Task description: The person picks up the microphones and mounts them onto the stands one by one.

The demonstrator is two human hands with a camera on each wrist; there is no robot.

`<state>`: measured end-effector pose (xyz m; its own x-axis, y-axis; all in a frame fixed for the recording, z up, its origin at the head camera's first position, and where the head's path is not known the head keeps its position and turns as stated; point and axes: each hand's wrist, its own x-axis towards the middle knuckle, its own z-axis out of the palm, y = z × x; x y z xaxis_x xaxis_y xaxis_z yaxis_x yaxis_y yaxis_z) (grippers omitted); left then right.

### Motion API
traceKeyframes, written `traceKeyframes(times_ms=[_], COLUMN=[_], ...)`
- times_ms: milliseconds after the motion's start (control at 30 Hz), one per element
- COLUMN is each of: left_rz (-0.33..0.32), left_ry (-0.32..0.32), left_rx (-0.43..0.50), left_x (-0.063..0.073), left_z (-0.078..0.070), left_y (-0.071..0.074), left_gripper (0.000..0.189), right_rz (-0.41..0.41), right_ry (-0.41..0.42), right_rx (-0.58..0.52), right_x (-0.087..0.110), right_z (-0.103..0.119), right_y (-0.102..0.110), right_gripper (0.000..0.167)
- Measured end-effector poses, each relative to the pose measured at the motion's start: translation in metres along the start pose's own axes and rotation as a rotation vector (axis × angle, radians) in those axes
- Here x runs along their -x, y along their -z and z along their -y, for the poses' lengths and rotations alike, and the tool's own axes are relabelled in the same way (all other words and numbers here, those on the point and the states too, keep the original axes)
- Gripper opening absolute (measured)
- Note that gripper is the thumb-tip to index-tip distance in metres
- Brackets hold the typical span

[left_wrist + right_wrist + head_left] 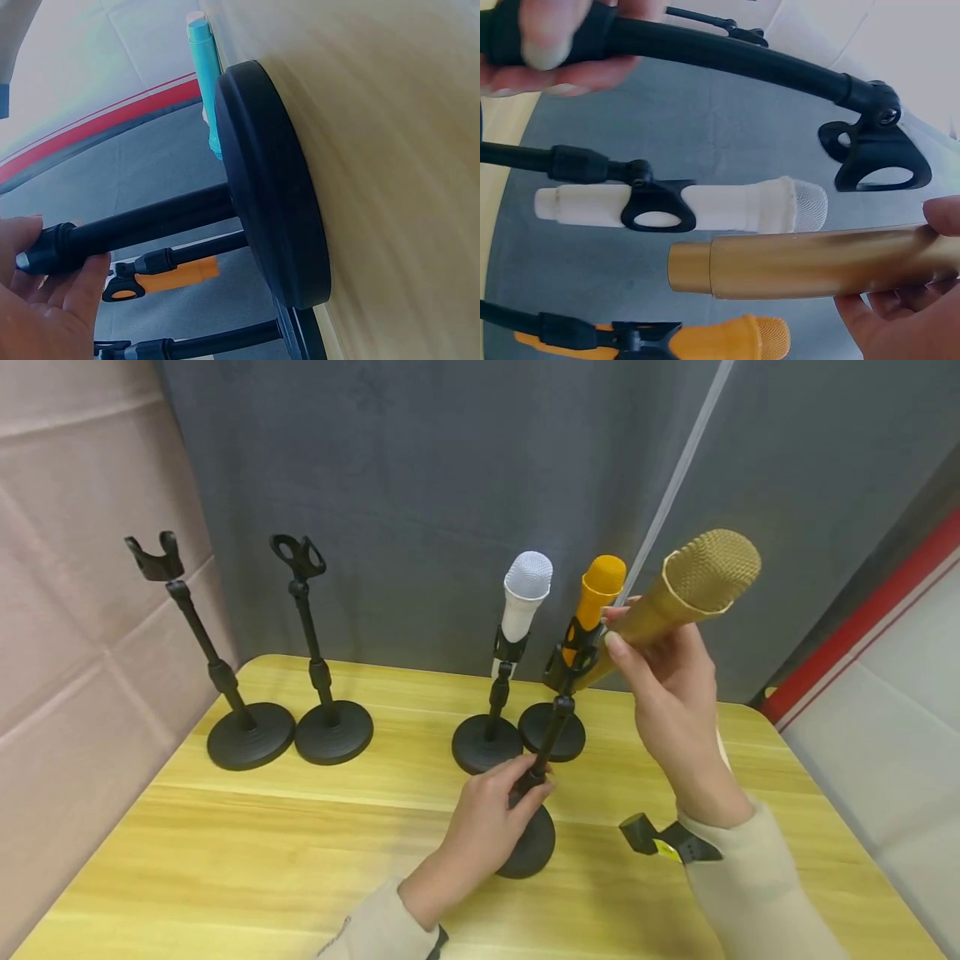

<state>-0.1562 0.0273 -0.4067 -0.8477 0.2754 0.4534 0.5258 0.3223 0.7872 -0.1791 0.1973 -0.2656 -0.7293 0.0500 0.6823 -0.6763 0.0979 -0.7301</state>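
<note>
My left hand (483, 818) grips the collar of a black microphone stand (555, 735) whose round base is close over or on the table. In my right hand (678, 710) is a gold microphone (648, 618), pinched around its body and tilted with the mesh head up and to the right. The right wrist view shows the stand's clip (885, 161) with nothing in it, apart from the gold microphone (802, 262). Just behind, a white microphone (520, 610) and an orange microphone (596, 589) sit in the clips of two other black stands.
At the left stand two black stands, the outer one (247, 731) and the inner one (332, 727), with bare clips. A turquoise tube-shaped thing (205, 71) shows beyond the held stand's base. A grey curtain (375, 485) backs the wooden table (285, 843).
</note>
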Motion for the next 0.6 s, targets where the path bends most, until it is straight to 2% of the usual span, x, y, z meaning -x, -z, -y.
traceKeyframes(times_ms=[200, 367, 600], left_rz=[0.022, 0.050, 0.073], left_ry=[0.016, 0.028, 0.032], left_rx=[-0.056, -0.130, -0.117], left_x=[0.000, -0.001, -0.003], left_z=[-0.001, -0.004, -0.006], left_y=[0.001, 0.004, 0.006], left_gripper=[0.017, 0.015, 0.014], right_rz=[0.035, 0.062, 0.115], right_ry=[0.040, 0.050, 0.028], right_rx=[-0.033, 0.009, 0.070], right_x=[-0.009, -0.012, -0.013], right_z=[0.006, 0.010, 0.010], right_y=[-0.011, -0.018, -0.021], right_gripper=[0.035, 0.039, 0.042])
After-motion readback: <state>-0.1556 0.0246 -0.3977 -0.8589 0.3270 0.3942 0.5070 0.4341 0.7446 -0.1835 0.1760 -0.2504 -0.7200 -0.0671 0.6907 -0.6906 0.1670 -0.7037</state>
